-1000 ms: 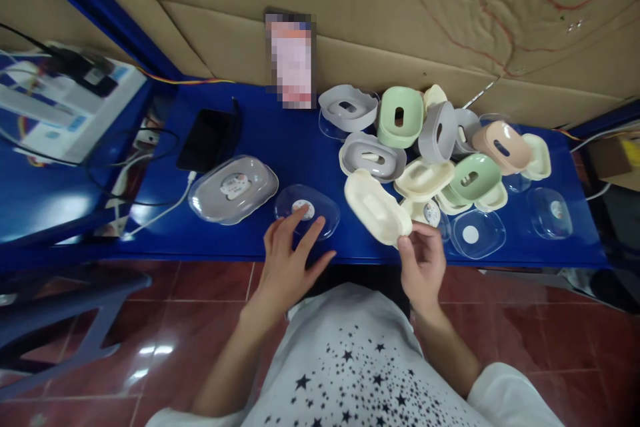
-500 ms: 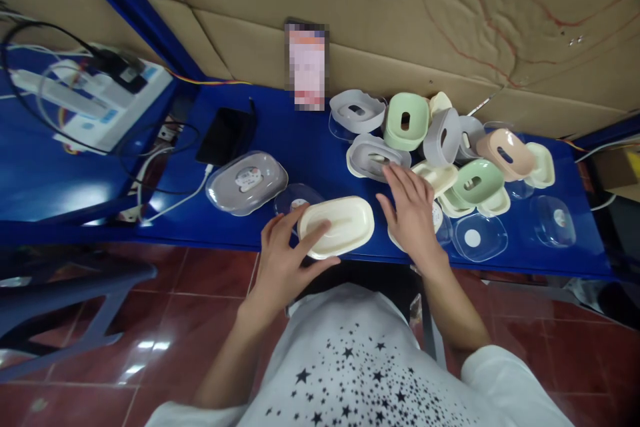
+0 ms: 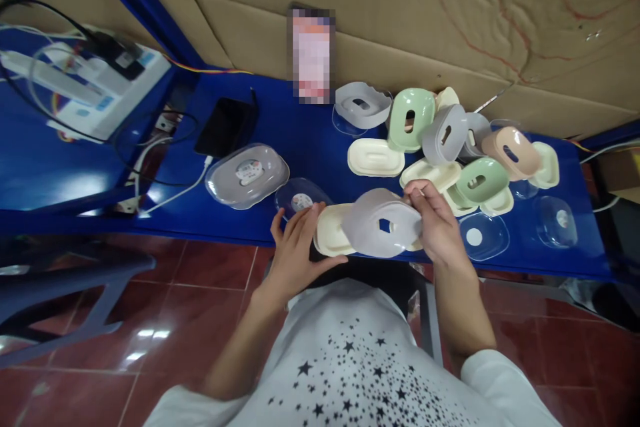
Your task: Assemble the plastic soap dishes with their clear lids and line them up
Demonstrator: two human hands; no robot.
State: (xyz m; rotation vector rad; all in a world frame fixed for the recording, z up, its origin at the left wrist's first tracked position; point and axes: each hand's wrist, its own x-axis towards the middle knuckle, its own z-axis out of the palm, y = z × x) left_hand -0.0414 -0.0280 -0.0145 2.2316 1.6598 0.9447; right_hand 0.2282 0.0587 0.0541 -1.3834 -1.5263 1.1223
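Observation:
My right hand grips the right end of a grey oval plastic shell, which is tilted and has a slot in its middle. Beneath and left of the shell is a shallow cream oval tray at the table's front edge, partly hidden by it. My left hand holds the tray's left end, fingers at the far side and thumb along the near side. Just behind my left hand lies a clear plastic lid with a round sticker. Another cream tray rests farther back.
Several slotted shells, among them a green one and a peach one, crowd the right of the blue table. To the left are a grey covered container, a black phone on a cable and a white power box.
My right hand has taken the grey shell off the cream tray at the back and brought it forward, over the tray at my left hand. My left hand has moved slightly right.

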